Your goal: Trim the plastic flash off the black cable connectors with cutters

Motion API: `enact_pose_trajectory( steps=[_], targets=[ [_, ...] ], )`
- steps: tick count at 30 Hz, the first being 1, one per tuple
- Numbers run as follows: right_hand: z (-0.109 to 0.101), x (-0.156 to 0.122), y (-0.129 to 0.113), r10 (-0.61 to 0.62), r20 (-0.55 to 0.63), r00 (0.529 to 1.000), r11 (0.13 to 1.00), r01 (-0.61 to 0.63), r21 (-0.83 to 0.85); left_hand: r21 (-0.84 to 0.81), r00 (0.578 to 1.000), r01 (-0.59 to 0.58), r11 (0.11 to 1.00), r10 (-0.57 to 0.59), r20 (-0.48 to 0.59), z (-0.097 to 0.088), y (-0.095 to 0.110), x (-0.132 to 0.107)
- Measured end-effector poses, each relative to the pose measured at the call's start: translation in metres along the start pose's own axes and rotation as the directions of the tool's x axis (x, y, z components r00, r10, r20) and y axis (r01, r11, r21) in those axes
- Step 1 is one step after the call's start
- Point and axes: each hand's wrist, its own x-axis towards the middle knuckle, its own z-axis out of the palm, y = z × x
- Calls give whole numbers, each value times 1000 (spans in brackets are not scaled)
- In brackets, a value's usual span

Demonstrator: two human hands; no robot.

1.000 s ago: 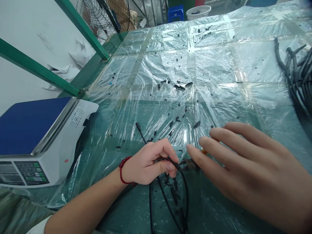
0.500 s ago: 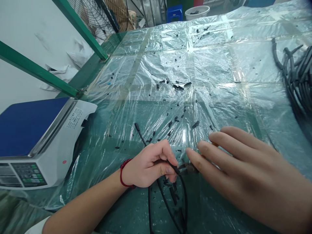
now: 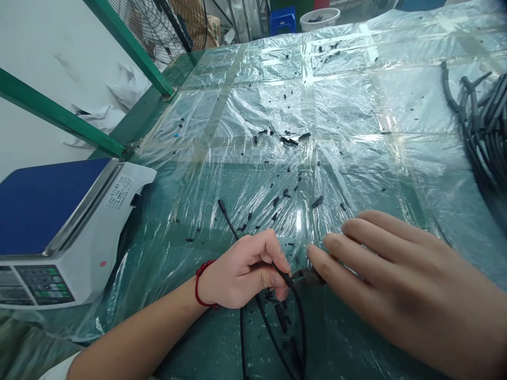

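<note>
Now the fingers of my left hand (image 3: 241, 272) are curled in and pressed together, thumb and forefinger pinching a black cable (image 3: 300, 316) just where it bends over my thumb tip. From that pinch the cable drops in a loop toward me and runs off the near edge of view, with other strands of it lying beside the loop. Its far end pokes out beyond my knuckles and stops at a little plug (image 3: 222, 205) lying on the plastic sheet (image 3: 356, 105). A red bead bracelet (image 3: 201, 282) sits on that wrist. My right hand (image 3: 396, 285) lies low and flat just to the right, its fingers stretched out side by side. The forefinger tip rests at a small dark tool (image 3: 307, 275) whose nose meets the cable right at my left thumb. Most of the tool is hidden beneath the hand, so I cannot tell whether those fingers actually grip it. All this is at the near middle of the green worktop (image 3: 150, 113), which is covered by the crinkled clear sheet. Short black scraps (image 3: 289, 141) are scattered over the sheet, thickest toward the middle. A white scale with a blue pan (image 3: 59, 227) stands well to my left. A heap of dark cables (image 3: 483, 121) lies near the right edge. Beyond the far end are a wire fan (image 3: 166, 21), a blue crate (image 3: 282, 21) and a white tub (image 3: 315, 18).
</note>
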Motion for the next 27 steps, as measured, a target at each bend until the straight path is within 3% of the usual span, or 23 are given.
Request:
enact_pose_trajectory(
  steps=[27],
  targets=[
    [0,-4,0,-13,14,1000,1000,13,4,-168,999,8,986,-13,-29,6,-3,-3]
  ],
)
